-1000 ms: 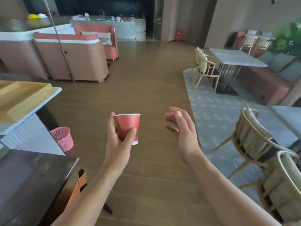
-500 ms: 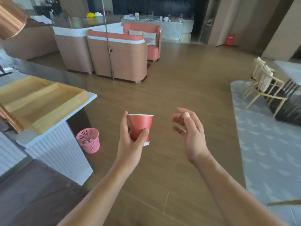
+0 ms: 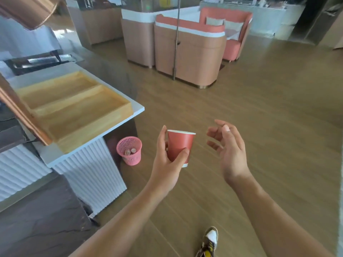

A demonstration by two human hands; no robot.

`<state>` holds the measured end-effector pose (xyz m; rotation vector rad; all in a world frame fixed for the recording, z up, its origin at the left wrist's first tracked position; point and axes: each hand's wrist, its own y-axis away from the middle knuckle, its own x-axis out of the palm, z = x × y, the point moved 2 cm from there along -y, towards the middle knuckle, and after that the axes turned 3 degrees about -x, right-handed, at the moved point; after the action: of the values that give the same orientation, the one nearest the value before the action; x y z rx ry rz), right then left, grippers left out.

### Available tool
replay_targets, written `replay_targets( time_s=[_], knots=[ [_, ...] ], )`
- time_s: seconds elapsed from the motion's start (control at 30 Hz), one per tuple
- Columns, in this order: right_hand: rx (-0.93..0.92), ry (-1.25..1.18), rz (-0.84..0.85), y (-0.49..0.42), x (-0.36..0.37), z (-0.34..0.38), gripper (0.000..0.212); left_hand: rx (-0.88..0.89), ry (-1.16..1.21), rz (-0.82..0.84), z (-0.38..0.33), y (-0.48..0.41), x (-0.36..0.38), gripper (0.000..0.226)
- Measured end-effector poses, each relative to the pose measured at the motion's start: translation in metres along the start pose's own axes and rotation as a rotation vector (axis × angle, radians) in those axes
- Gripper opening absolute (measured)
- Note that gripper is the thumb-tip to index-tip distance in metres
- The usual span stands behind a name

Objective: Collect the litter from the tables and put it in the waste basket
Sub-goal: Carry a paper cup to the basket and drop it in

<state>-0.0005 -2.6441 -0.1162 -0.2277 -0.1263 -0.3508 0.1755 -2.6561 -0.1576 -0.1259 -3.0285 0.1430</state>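
My left hand (image 3: 166,164) grips a red paper cup (image 3: 179,143) upright, fingers behind it and thumb across its front. My right hand (image 3: 229,151) hovers to the right of the cup, fingers loosely bent and holding nothing. A small pink mesh waste basket (image 3: 130,151) stands on the wooden floor to the left of the cup, against the base of a white ribbed counter (image 3: 89,173). Some litter lies inside the basket.
A wooden tray (image 3: 74,106) lies on the white counter at left, with a copper lamp arm (image 3: 20,112) crossing over it. A dark table top (image 3: 37,219) fills the lower left. Pink booth seats (image 3: 189,56) and a thin pole (image 3: 176,39) stand ahead. My shoe (image 3: 208,242) is at the bottom.
The view has swung left and moved forward, so the pink basket and counter are now nearer and more central. My left hand keeps its hold on the cup; the right hand stays beside it.
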Motion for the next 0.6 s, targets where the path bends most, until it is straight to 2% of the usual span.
replay_targets(
  time_s=[0.4,0.6],
  knots=[
    [0.016,-0.012,0.262,-0.252,-0.033,-0.054,0.043,0.019,0.007,-0.242,0.045,-0.205,0.111,0.085],
    [0.047,-0.032,0.317,-0.353,-0.036,-0.072,0.050,-0.010,0.043,-0.367,0.058,-0.287,0.141,0.089]
  ],
)
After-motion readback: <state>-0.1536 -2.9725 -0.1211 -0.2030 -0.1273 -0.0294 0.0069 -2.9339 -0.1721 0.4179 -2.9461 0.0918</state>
